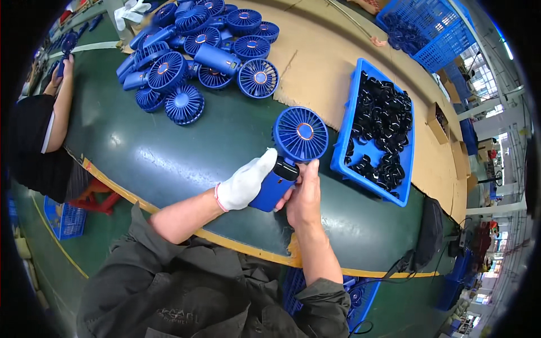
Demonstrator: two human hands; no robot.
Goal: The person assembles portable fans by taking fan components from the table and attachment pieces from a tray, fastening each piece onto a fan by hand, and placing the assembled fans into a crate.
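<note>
Left of the blue tray [369,151], a gloved left hand [246,183] and bare right hand [305,197] clasp a blue handheld fan [300,143] by its handle [271,191], likely the safest hold on a light, stiff, slick-shelled device with a fragile grille [315,133].

Okay, headcount time. Exactly one blue handheld fan [301,134] is being held up, plus one more fan [69,40] over with the one co-worker [40,138]. The fan pile [215,58] on the one green counter [236,127]? At least a dozen heads, but they overlap too much for an exact number. One blue tray [338,160], and its black parts [383,110] are way too many and too tangled to count, sorry. White gloves: one worn glove [243,185], at least one loose glove [131,13]. Blue crates, at least three: one upper right [445,48], one lower left [71,221], one below the counter [369,304]. And one red stool [101,197].
</note>
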